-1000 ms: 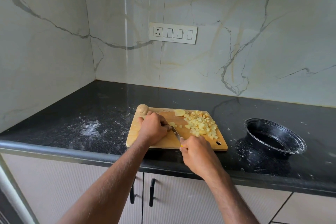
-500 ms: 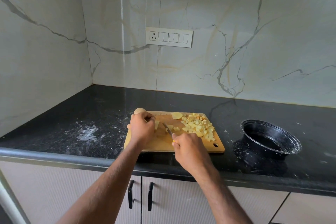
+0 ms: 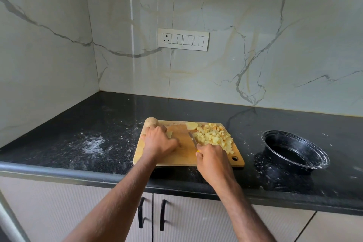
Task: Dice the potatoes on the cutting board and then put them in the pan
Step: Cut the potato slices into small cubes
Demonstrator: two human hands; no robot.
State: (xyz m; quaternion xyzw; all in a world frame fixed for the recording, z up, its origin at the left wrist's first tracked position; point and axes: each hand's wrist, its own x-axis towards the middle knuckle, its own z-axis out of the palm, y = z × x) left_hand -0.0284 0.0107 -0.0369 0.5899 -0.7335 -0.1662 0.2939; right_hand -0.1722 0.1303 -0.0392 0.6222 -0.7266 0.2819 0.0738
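Head view, centre of the frame: pale wooden cutting board (image 3: 186,155) on the black speckled stone counter (image 3: 102,124). Left hand (image 3: 159,141), centre-left of the board, fingers bent down over a pale flat potato slice (image 3: 169,134), pinning it to the wood; most of that slice hidden under the hand. Right hand (image 3: 212,156), just below centre, clenched round the yellow handle of a small steel-bladed knife (image 3: 193,140), blade angled up and left, tip close to the heap. Heap of yellow diced potato cubes (image 3: 214,137) piled on the right half of the board, touching the blade's right side by the look of it. Round peeled potato piece (image 3: 191,125) at the top edge, whole brown unpeeled potato (image 3: 151,122) at the board's upper-left corner.

Key relation: pinned slice lying left of the blade, bare wood between them. Likely next: slice brought toward the knife, or knife across to it.

Round black metal pan (image 3: 294,151) at centre-right of the frame, well apart from the board, right hand nearer. Dicing not finished; no potato visible in the pan.
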